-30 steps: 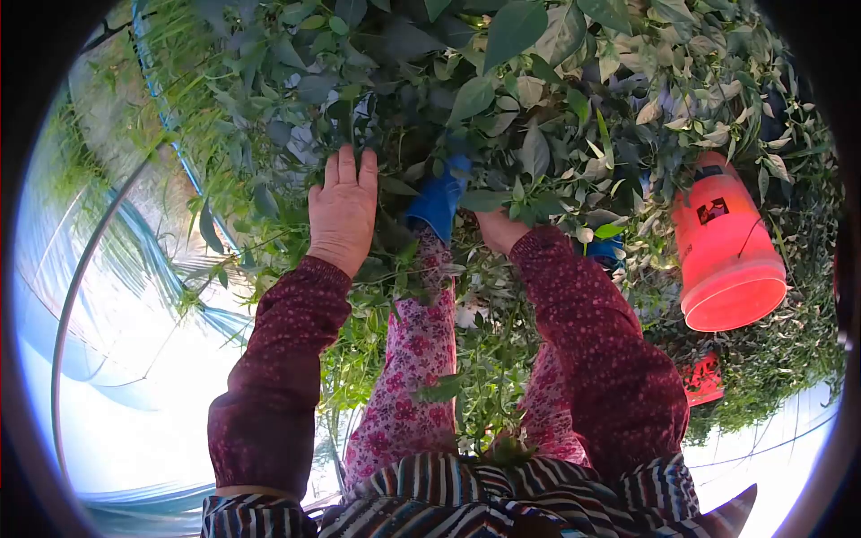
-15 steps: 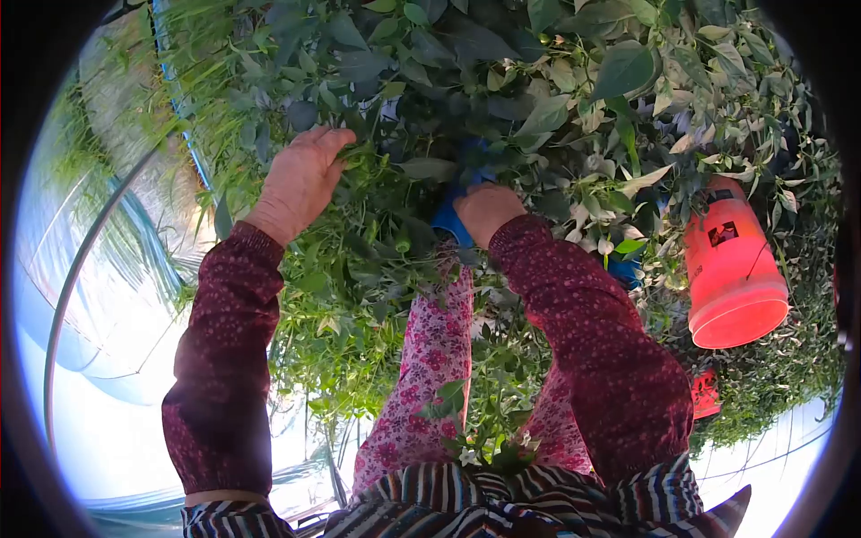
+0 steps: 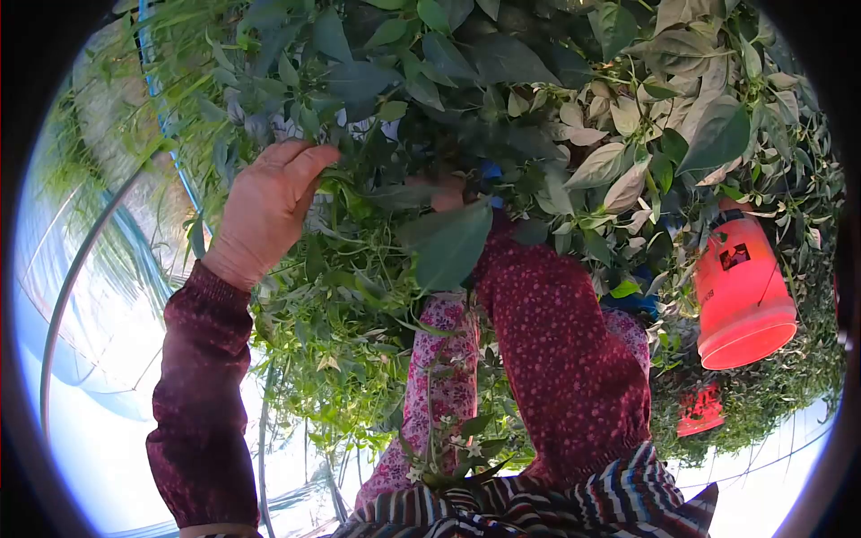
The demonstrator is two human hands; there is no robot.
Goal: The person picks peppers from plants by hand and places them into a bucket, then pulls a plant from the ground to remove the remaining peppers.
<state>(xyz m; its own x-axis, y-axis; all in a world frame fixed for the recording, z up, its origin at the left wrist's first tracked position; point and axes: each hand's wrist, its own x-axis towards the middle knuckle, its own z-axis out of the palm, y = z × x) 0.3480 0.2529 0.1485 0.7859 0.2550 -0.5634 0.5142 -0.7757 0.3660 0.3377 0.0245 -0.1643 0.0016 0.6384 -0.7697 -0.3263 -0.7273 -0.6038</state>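
My left hand [image 3: 269, 206] is at the left side of a leafy green plant that looks like a pepper plant [image 3: 359, 202]. Its fingers and thumb are bent together at the leaves; what lies between them is hidden. My right hand [image 3: 446, 192] reaches deep into the middle of the foliage. Leaves cover most of it, so its fingers do not show. A large leaf [image 3: 448, 245] hangs in front of the right wrist. Just beside that hand, a small patch of a blue object [image 3: 491, 170] shows through the leaves.
A red bucket [image 3: 746, 291] is among the plants at the right, with a smaller red object [image 3: 700, 410] below it in view. Something blue [image 3: 639, 300] lies partly under leaves near my leg. A curved pole [image 3: 85, 247] and pale sheeting stand at the left.
My left hand has shifted left and slightly down in view. My right hand has moved left and deeper into the foliage, now mostly behind leaves, and the blue object is less visible.
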